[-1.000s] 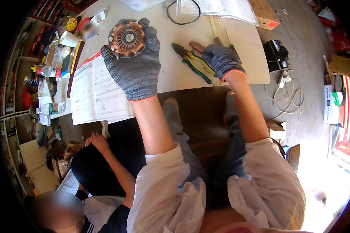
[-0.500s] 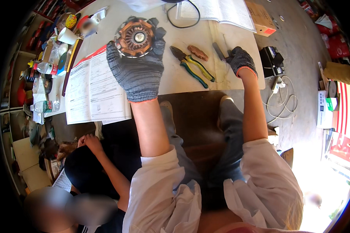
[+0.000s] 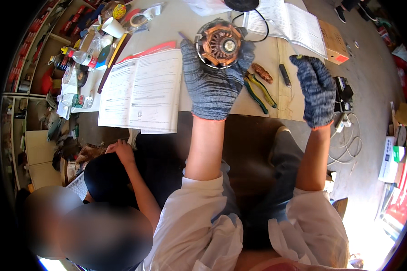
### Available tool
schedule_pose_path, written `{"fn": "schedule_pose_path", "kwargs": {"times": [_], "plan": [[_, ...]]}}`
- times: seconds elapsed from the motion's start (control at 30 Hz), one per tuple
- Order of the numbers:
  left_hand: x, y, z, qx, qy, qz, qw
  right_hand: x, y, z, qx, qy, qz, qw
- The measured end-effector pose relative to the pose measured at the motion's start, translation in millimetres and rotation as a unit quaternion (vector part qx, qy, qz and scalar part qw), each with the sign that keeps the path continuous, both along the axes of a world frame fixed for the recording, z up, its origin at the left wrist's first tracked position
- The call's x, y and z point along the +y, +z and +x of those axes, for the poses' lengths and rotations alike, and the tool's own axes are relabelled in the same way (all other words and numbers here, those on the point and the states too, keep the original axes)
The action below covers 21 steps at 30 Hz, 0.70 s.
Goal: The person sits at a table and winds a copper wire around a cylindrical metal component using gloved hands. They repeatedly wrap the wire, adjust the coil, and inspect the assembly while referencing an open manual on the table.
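My left hand [image 3: 212, 86], in a grey knit glove, holds a round copper-wound motor part [image 3: 217, 44] with a toothed inner ring and metal hub. My right hand [image 3: 315, 90], gloved alike, is raised at the table's right side with fingers curled; something small at its fingertips is too tiny to name. Between the hands lie green-and-yellow pliers [image 3: 262, 95], partly hidden by my left glove, a lumpy copper-coloured piece [image 3: 262, 72] and a dark-handled tool [image 3: 285, 75]. An open printed booklet [image 3: 138, 95] lies left of my left hand.
Bottles [image 3: 74, 100], a cup [image 3: 113, 28] and tape crowd the table's [image 3: 158, 28] left. Another booklet [image 3: 298, 27] and a carton [image 3: 333, 43] lie back right. Cables [image 3: 348, 149] trail on the floor. A seated co-worker's hand [image 3: 122, 149] shows lower left; someone's legs top right [image 3: 348, 9].
My left hand has moved right with the motor part. My right hand has let go of the dark-handled tool and risen to the right of it. The view has shifted.
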<state>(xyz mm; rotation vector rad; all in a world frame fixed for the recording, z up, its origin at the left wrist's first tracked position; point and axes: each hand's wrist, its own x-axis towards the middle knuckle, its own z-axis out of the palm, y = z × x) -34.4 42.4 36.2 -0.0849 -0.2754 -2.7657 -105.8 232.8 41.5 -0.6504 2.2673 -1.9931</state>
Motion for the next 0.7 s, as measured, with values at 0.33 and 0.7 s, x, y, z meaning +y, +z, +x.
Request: {"fn": "schedule_pose_path", "kwargs": {"times": [0.33,0.7], "plan": [[9.2,-1.1,-4.1,-0.001,0.022,-0.029,0.999,-16.5,15.2,26.2,0.143,0.084,0.043,0.985],[11.4,0.2,-5.5,-0.014,0.061,-0.085,0.994,-21.4,19.2,32.3,0.156,0.099,0.034,0.982]]}}
